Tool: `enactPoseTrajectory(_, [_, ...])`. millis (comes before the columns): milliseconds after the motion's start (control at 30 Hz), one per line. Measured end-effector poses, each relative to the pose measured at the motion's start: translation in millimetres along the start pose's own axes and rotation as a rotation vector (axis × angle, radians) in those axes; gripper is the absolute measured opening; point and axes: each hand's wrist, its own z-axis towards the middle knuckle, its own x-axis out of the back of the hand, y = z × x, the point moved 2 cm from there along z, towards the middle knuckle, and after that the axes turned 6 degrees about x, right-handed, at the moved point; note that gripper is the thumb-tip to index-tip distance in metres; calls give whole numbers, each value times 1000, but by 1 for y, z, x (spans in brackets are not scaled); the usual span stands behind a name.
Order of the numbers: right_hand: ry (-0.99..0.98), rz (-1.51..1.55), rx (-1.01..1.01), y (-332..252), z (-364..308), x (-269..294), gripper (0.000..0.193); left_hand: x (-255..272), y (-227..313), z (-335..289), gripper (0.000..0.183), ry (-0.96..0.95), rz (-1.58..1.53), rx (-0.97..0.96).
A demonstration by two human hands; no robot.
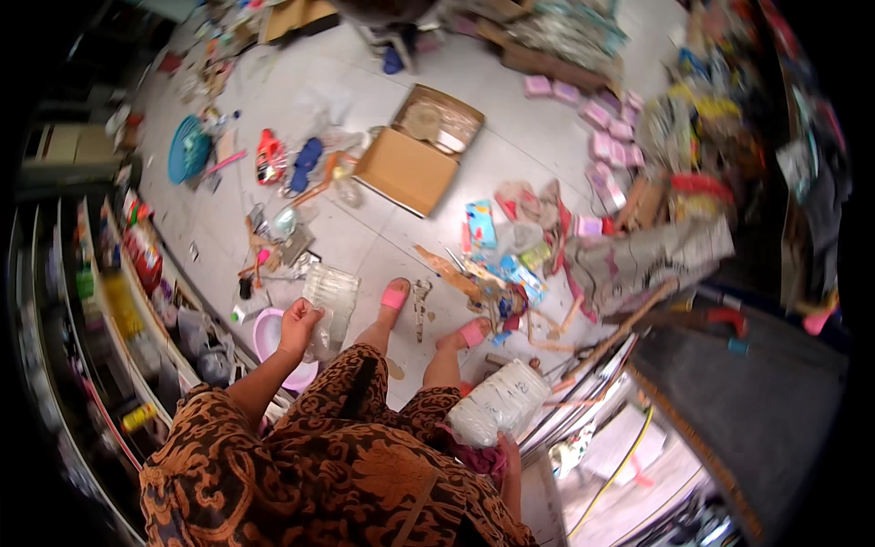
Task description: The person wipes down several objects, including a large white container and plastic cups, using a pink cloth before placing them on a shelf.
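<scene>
Two clear plastic packs held over a littered floor.
Left hand (299,321) fingers clench clear pack (330,305) above pink basin (270,339); right hand (509,456), fingers mostly hidden, grips white-filled bag (499,401) at knee; contents unreadable.

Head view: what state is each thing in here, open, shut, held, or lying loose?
Left hand: closed around a clear plastic bag, held up.
Right hand: gripping a white bundle in clear wrap.
Cardboard box: open, flaps spread, lying on the floor.
Pink basin: upright on the floor, partly hidden by the left arm.
Pink slippers: worn on both feet.
Pink packets: loose on the floor.
</scene>
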Motion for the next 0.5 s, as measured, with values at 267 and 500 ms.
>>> enactPoseTrajectory(267, [-137,-147,-58,-60,-54,-78,53,187,-33,-52,12,334,-463,90])
enactPoseTrajectory(500, [-155,-433,128,-78,-69,-206,54,299,-75,-76,28,349,-1018,43])
